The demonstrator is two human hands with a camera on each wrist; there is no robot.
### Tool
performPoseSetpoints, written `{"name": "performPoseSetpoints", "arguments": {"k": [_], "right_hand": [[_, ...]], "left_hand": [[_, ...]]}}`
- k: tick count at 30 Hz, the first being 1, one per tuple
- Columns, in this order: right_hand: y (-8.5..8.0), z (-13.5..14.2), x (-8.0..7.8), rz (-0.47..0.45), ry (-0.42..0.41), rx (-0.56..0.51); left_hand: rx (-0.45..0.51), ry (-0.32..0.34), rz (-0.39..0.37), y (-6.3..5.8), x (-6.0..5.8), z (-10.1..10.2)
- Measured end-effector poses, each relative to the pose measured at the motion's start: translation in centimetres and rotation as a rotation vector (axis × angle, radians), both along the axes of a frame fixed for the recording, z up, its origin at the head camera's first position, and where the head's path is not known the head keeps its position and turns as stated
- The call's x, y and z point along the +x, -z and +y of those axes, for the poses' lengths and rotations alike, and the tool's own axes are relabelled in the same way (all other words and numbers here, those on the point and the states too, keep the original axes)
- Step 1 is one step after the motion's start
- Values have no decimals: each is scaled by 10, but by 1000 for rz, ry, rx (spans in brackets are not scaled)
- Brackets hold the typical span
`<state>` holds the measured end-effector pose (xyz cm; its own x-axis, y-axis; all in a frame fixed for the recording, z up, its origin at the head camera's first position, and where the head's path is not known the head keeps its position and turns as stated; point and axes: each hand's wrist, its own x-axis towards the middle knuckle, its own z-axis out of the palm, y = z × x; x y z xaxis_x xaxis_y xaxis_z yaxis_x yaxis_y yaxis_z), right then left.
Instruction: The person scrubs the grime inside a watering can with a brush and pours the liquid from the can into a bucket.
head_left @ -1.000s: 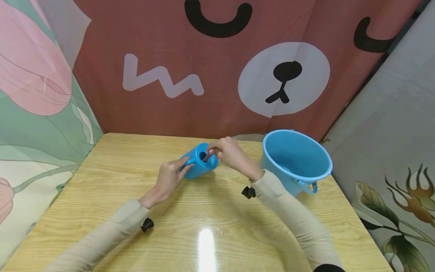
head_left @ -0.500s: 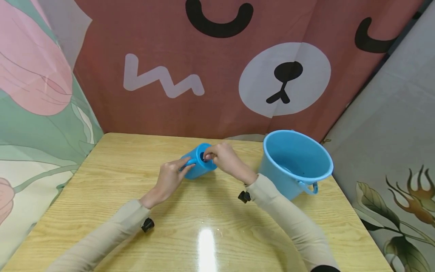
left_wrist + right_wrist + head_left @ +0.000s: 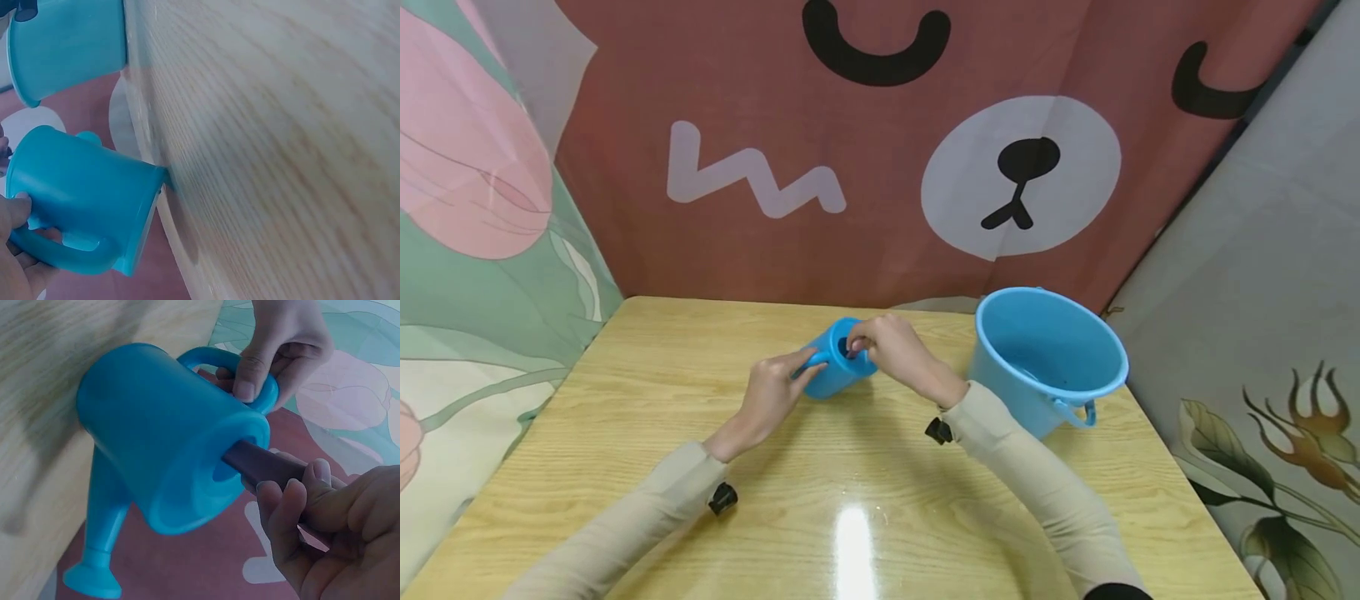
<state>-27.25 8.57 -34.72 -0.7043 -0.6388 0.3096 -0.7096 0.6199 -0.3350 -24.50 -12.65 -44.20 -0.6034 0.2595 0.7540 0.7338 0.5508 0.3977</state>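
A blue watering can (image 3: 829, 377) is held tilted above the table's far half, its bottom edge at the tabletop in the left wrist view. My left hand (image 3: 772, 392) grips its handle (image 3: 59, 251), thumb on top. On the can's far side, the spout with its flared rose (image 3: 94, 578) shows in the right wrist view. Between thumb and fingers, my right hand (image 3: 901, 354) pinches a dark brown, flat, bar-like piece (image 3: 265, 464). The front end of that piece goes into the can's top opening (image 3: 226, 469), where its tip is hidden.
Right of the can stands a light blue bucket (image 3: 1011, 379) with a handle folded down on its side. Small wet-looking specks and a bright reflection lie on the wooden table (image 3: 760, 517). Printed curtains (image 3: 737, 258) hang close behind and beside the table.
A second ago my right hand was slightly higher and farther right, with more of the brown piece showing; it moved left to the can's opening. My left hand stays on the handle.
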Motion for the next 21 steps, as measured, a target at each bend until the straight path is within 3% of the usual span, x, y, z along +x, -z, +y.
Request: {"name": "performPoseSetpoints", "arguments": {"k": [13, 21], "right_hand": [[-22, 14, 3, 13, 28, -10], [-14, 9, 6, 4, -39, 26]], "left_hand": [[5, 9, 11, 3, 1, 0], [-16, 1, 14, 3, 2, 0]]}}
